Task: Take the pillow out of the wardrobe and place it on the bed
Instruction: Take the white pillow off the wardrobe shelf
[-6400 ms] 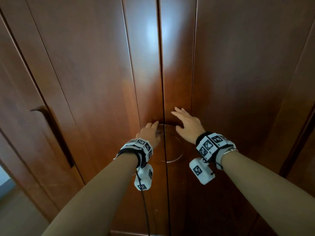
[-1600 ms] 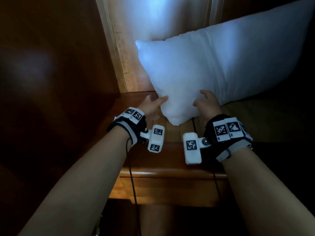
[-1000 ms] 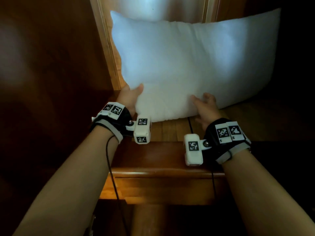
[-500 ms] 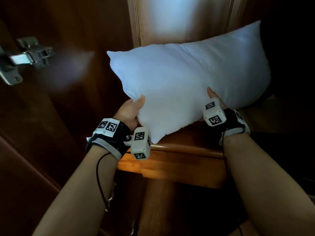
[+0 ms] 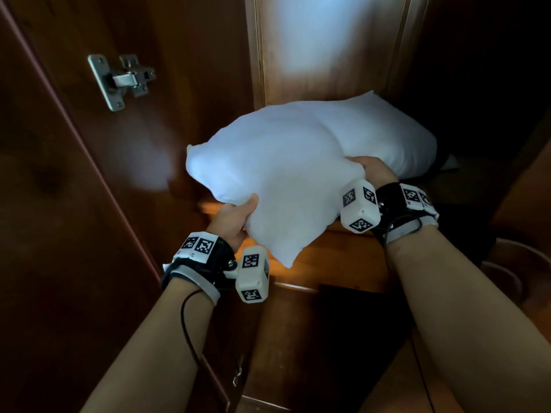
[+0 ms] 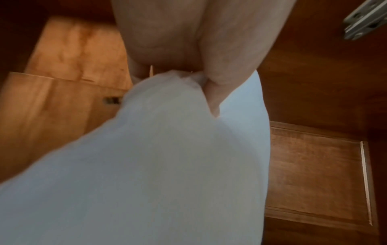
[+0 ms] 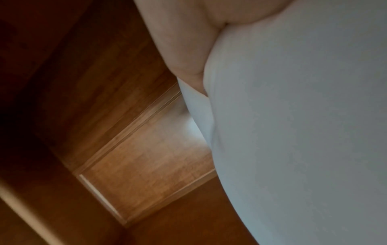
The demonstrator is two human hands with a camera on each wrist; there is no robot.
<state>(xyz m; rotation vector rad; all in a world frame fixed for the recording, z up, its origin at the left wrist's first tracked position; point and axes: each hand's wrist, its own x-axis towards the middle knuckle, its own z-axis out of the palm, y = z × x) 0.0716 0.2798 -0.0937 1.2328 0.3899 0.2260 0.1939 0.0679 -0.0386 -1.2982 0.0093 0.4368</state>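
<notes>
Pulled nearer since before, white pillow (image 5: 283, 162) gripped by left hand (image 5: 235, 222) and right hand (image 5: 374, 171) above wooden wardrobe shelf (image 5: 334, 260)

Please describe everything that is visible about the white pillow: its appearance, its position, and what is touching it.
The pillow is plain white, soft and plump, with no pattern or print visible. It lies roughly flat and bends in a crease across its middle. Its far end is inside the open wardrobe, above the wooden shelf; its near corner hangs past the shelf's front edge. The left hand grips the near-left edge, thumb on top, bunching the fabric. The right hand holds the near-right edge. Whether the far end rests on the shelf cannot be told.
</notes>
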